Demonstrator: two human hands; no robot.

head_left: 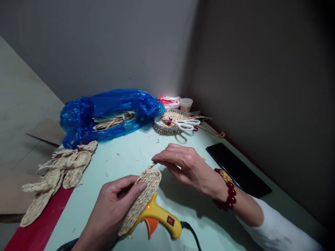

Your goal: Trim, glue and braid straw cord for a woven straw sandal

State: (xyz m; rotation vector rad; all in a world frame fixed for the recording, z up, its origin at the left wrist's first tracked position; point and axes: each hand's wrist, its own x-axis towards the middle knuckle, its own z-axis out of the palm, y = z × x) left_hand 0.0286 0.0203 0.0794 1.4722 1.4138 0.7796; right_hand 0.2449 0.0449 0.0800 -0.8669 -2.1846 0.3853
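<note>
My left hand (117,198) grips a long oval woven straw sole (146,195), thumb on its upper face. A braided straw strand (149,166) leads off the sole's far end. The tip of that strand is pinched between the fingers of my right hand (183,162), which hangs over the table and wears a dark red bead bracelet (230,191). Behind and partly under the sole lies a yellow hot glue gun (163,214) with an orange trigger, a red switch and a lit orange light. The sole hides the gun's nozzle end.
Finished-looking straw sandals (78,165) lie at the left edge. A blue plastic bag (117,101) of straw stands at the back, beside a woven basket (159,122), white scissors (187,123) and a paper cup (186,104). A black phone-like slab (238,169) lies right, near the wall.
</note>
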